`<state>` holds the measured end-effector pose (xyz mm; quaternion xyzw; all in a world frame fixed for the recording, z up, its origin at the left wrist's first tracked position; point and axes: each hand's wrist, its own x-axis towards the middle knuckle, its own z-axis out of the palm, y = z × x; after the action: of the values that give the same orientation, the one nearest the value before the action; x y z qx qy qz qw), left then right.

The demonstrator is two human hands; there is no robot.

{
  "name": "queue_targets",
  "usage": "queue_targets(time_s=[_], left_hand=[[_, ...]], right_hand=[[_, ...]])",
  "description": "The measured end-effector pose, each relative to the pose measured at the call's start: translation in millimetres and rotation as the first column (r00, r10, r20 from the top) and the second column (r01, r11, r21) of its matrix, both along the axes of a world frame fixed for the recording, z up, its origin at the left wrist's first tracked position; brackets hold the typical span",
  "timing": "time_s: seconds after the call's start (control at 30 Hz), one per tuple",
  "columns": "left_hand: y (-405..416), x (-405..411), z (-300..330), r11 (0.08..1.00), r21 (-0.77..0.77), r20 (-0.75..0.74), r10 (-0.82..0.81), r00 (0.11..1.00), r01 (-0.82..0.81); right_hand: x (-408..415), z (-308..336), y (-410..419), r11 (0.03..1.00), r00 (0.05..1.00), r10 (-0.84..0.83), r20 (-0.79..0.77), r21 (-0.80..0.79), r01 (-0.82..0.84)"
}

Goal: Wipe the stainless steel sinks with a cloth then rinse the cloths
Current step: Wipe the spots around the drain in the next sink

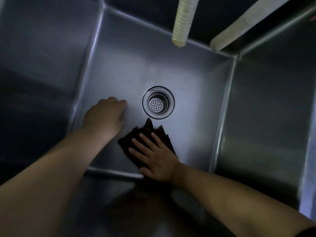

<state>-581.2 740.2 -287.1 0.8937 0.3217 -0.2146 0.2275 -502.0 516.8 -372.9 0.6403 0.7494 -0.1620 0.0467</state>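
Note:
I look straight down into a deep stainless steel sink (130, 65). A dark brown cloth (150, 129) lies on the sink floor just in front of the round perforated drain (158, 102). My right hand (153, 156) presses flat on the cloth with its fingers spread and straight. My left hand (106, 115) rests on the bare sink floor to the left of the drain, its fingers bent downward and holding nothing. Both forearms reach in from the near side.
A ribbed, yellowish hose end (183, 21) hangs over the far part of the basin. A pale tube or bar (242, 24) slants along the far right rim. Steep steel walls (266, 108) close in on every side.

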Motion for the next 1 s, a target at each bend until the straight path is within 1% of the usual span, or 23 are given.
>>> queue_targets(time_s=[0.07, 0.13, 0.2, 0.33, 0.43, 0.57, 0.7, 0.8, 0.93, 1.0], left_hand=[[-11.7, 2.2, -6.0, 0.995, 0.028, -0.041, -0.095, 0.995, 0.097], [-23.4, 4.0, -12.9, 0.977, 0.084, -0.144, -0.183, 0.972, 0.196], [-32.9, 3.7, -18.5, 0.959, 0.116, -0.24, -0.225, 0.944, 0.258], [-45.4, 1.8, -27.4, 0.946, 0.105, -0.33, -0.257, 0.908, 0.306], [-49.7, 3.3, -29.8, 0.947, 0.092, -0.357, -0.256, 0.898, 0.307], [-50.8, 4.7, -33.2, 0.949, 0.077, -0.384, -0.256, 0.887, 0.306], [-51.5, 4.1, -36.6, 0.946, 0.07, -0.395, -0.266, 0.879, 0.317], [-52.0, 4.0, -38.1, 0.946, 0.069, -0.401, -0.264, 0.877, 0.317], [-51.8, 6.1, -34.9, 0.948, 0.054, -0.4, -0.268, 0.876, 0.314], [-51.3, 7.0, -33.7, 0.944, 0.058, -0.403, -0.276, 0.872, 0.325]], right_hand=[[22.4, 1.7, -27.6, 0.999, 0.999, 0.047, -0.01, 0.012, -0.047], [47.6, 3.6, -49.2, 0.999, 1.0, 0.011, 0.021, 0.037, -0.012], [68.7, 4.3, -59.6, 0.993, 0.99, -0.111, 0.085, 0.043, 0.108], [94.2, 4.8, -47.9, 0.928, 0.914, -0.369, 0.17, 0.009, 0.373], [116.2, 5.8, -26.5, 0.869, 0.849, -0.487, 0.202, 0.019, 0.494], [159.7, 7.9, 12.9, 0.79, 0.768, -0.602, 0.217, 0.02, 0.613], [216.7, 3.9, 66.7, 0.682, 0.65, -0.722, 0.239, 0.082, 0.727], [255.1, -2.0, 94.4, 0.611, 0.576, -0.779, 0.248, 0.095, 0.786], [268.8, -3.8, 91.9, 0.575, 0.539, -0.806, 0.246, 0.105, 0.811], [258.5, -1.8, 77.0, 0.529, 0.495, -0.84, 0.223, 0.131, 0.839]])
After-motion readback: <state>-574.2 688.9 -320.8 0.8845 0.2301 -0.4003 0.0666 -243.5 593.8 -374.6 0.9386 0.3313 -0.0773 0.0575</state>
